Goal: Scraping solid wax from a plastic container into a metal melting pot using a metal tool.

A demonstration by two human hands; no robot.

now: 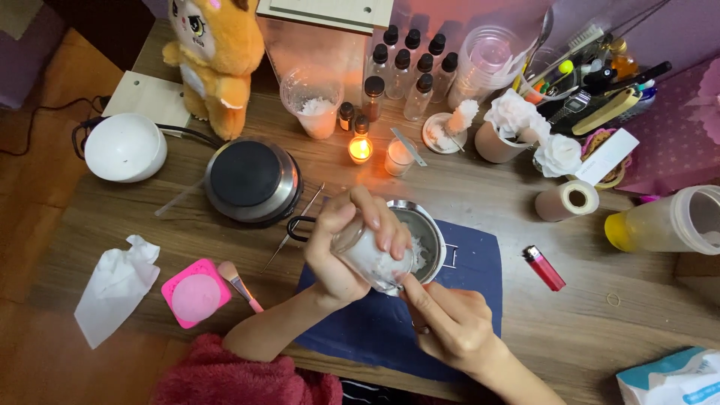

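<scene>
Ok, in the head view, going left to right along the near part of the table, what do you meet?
Crumpled white tissue → pink square mould → small brush → left hand holding the glass jar → right hand → red lighter.

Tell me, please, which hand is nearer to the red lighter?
Right. The right hand lies just left of the red lighter; the left hand is farther left, holding the glass jar.

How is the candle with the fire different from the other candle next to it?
The lit candle has a flame and glows orange; the unlit candle shows no flame and looks pale white. The lit candle sits left, nearer the small brown bottles; the unlit candle sits right, beside a thin metal strip. Both are small, stand upright on the wooden table, and neither hand touches them.
</scene>
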